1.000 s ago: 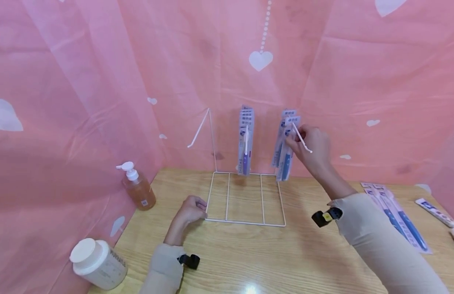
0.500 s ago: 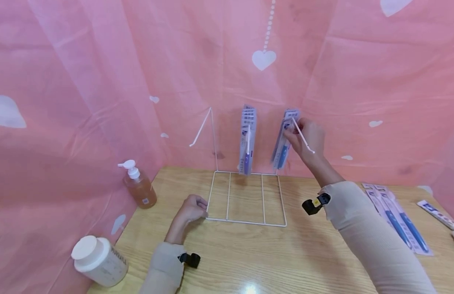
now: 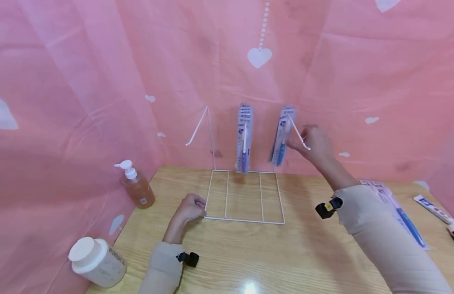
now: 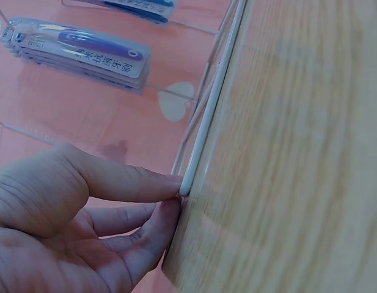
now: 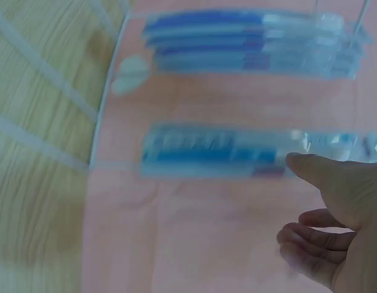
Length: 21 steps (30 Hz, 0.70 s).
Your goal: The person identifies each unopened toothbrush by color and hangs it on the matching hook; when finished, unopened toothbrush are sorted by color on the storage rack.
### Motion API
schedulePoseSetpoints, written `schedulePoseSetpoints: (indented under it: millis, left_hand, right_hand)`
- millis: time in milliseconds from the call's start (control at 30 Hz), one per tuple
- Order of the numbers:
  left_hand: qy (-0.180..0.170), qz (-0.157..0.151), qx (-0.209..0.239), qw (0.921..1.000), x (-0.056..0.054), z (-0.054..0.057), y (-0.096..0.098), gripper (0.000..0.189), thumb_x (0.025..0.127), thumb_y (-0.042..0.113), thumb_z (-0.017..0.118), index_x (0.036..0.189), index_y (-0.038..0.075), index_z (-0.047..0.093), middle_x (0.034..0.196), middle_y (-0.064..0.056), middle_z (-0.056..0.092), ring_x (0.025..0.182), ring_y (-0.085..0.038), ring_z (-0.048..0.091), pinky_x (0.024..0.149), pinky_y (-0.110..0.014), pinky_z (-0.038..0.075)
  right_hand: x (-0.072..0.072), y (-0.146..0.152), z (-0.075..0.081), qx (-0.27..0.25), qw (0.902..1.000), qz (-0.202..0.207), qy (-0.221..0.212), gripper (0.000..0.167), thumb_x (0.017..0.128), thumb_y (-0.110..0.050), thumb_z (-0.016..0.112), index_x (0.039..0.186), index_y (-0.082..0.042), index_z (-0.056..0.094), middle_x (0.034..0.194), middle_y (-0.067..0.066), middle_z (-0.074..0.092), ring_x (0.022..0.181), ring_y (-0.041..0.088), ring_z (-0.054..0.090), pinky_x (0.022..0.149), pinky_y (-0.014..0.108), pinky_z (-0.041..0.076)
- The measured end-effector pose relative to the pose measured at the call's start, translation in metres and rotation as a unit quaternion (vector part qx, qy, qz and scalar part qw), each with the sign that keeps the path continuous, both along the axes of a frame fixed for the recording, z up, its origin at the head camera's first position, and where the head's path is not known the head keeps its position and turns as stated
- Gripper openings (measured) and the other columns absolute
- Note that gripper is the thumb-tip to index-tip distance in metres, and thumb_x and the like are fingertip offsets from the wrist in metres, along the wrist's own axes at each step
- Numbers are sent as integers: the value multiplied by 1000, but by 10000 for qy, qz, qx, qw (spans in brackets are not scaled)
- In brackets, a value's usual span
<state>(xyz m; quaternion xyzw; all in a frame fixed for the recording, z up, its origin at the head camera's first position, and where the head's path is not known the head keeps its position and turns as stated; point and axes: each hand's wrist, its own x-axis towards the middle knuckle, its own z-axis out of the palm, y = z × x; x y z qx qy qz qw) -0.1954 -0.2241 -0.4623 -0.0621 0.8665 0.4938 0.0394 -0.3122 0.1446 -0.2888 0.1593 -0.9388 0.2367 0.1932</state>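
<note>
A white wire display rack (image 3: pixel 245 221) stands on the table, its front left corner pinched between the thumb and fingers of my left hand (image 3: pixel 190 207). Packaged blue toothbrushes (image 3: pixel 280 152) hang on the rack's right hook. Just right of them is my right hand (image 3: pixel 316 145), its fingers loosely bent and apart from the thumb. In the right wrist view the thumb tip overlaps the blue toothbrush pack (image 5: pixel 206 152); whether it touches cannot be told. Several purple toothbrush packs (image 3: pixel 242 163) hang on the middle hook. The left hook (image 3: pixel 196 126) carries nothing.
Toothbrush packs (image 3: pixel 410 224) lie at the right, partly behind my sleeve. Beyond them lies a toothpaste tube (image 3: pixel 434 209). An amber pump bottle (image 3: pixel 138 190) and a white jar (image 3: pixel 98 263) stand at the left. Pink cloth (image 3: pixel 377 81) hangs behind.
My right hand pushed the front blue toothbrush pack back along the right hook, against the one behind. It has since let go and drawn slightly rightward. My left hand stays on the rack.
</note>
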Motion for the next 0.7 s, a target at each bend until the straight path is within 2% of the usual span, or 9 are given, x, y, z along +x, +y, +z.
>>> schedulePoseSetpoints:
  millis: [100,167,267,333,400,433,567,633,700]
  left_hand:
    - [-12,26,97,9999,3,-1,0,31,68,-11,75,97,-6,67,87,-11,62,81,-23,59,72,-32,52]
    - [-28,15,150,9999,4,-1,1,32,68,-12,74,98,-7,67,88,-12,62,81,-23,59,72,-32,53]
    - [-98,20,170,9998,6,0,1,33,68,-12,74,100,-7,66,89,-12,61,83,-24,58,73,-31,53]
    - [-119,31,159,9998,5,1,-1,33,68,-11,74,100,-7,66,90,-12,61,84,-24,58,74,-32,52]
    - [-123,59,144,9998,5,1,-2,33,68,-11,74,100,-6,66,90,-12,61,84,-24,58,74,-32,52]
    - [-97,51,135,9998,5,1,-2,33,68,-11,74,100,-6,66,90,-12,61,84,-24,59,74,-32,53]
    - [-96,53,193,9998,7,0,0,33,68,-11,74,100,-6,66,90,-12,61,83,-24,59,74,-33,53]
    - [-119,46,236,9996,8,-1,1,33,68,-11,74,99,-6,66,89,-12,61,82,-24,58,73,-32,53]
    - [-135,56,242,9996,10,-3,1,33,68,-11,75,98,-6,66,88,-11,61,81,-23,59,74,-32,53]
  right_hand:
    - [-5,29,-9,320,9989,-175,-290,56,85,-35,76,119,6,59,97,27,65,83,40,62,59,49,49]
    - [-7,55,-15,514,9960,-399,-613,57,87,-37,73,121,7,57,104,30,63,86,42,62,62,52,50]
    - [-12,98,-28,779,9892,-723,-1007,58,90,-40,67,108,13,55,99,33,62,77,41,60,59,51,49]
    - [-15,126,-36,868,9854,-807,-1221,57,93,-40,64,107,15,54,99,35,60,76,42,60,58,51,49]
    - [-18,151,-47,815,9829,-835,-1424,53,95,-36,61,102,16,54,90,33,60,71,40,58,55,49,48]
    - [-18,162,-53,773,9822,-826,-1497,49,96,-34,60,94,15,55,82,29,59,67,38,57,54,47,47]
    - [-17,196,-80,650,9788,-791,-1774,44,98,-27,53,64,0,48,55,6,45,49,23,46,46,36,38]
    - [-15,209,-94,731,9763,-787,-1877,45,97,-26,53,57,-10,41,52,-2,36,45,17,40,45,33,33]
    - [-12,219,-107,808,9732,-773,-2011,44,96,-25,54,57,-13,39,52,-4,33,44,15,38,45,32,32]
